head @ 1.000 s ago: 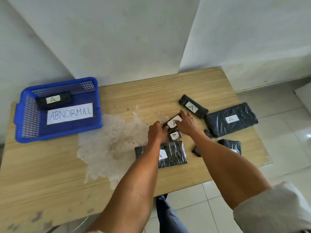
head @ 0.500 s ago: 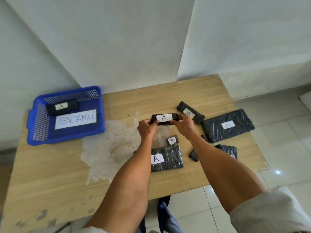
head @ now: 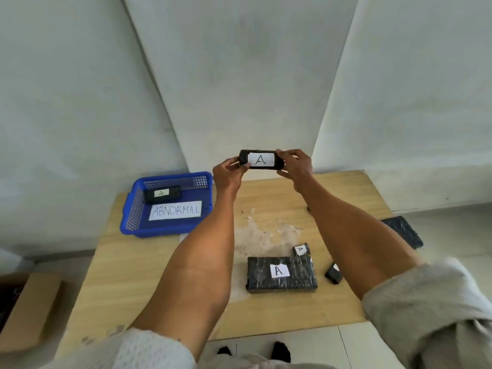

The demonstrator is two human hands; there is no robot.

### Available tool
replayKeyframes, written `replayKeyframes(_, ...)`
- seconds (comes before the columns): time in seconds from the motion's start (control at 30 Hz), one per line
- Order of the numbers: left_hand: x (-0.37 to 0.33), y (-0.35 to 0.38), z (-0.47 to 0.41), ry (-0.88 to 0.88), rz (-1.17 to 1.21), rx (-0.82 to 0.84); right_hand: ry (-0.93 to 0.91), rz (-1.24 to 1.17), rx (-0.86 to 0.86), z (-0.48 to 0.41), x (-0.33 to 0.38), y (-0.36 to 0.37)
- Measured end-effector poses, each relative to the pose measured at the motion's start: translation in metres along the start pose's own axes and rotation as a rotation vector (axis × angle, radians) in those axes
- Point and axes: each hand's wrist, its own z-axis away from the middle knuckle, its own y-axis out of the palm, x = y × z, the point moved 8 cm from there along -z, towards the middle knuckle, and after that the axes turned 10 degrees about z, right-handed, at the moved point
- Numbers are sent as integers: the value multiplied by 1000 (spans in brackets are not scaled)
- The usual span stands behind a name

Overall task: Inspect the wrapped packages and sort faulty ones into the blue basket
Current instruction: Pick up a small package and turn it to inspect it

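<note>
So far one package point(head: 161, 194) sits in your blue basket point(head: 159, 230) at ten o'clock; your left hand point(head: 226, 173) and right hand point(head: 296, 164) pinch a second package point(head: 261, 159) by its ends; other packages point(head: 282, 274) wait at five o'clock.

A small black-wrapped package point(head: 261, 159) with a white "A" label is held level in the air, gripped at both ends. The blue basket point(head: 127, 217), labelled "ABNORMAL", is set far left on the wooden table point(head: 138, 262), one labelled package point(head: 162, 194) lying inside. A larger flat package point(head: 282, 274) is laid nearer, a tiny package point(head: 301, 249) just beyond its right corner.
</note>
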Motion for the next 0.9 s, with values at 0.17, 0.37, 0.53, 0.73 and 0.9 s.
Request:
replayKeyframes(0.17, -23, -30, 3, 95, 44, -61, -66, 32, -9, 15, 25, 26)
replayKeyframes(0.37, -34, -51, 7, 121, 30, -82, -112, 50, -39, 30, 37, 46)
replayKeyframes(0.53, -30, -69, 1, -28, 171, -194, -190, 13, 174, 36, 45, 64)
replayKeyframes(0.73, -49, -79, -7, -67, 150, -263, -355, 164, 210, 43, 50, 64)
replayKeyframes(0.9, -54, -73, -14, -85, 165, -209, -379, 143, 164, 44, 57, 59)
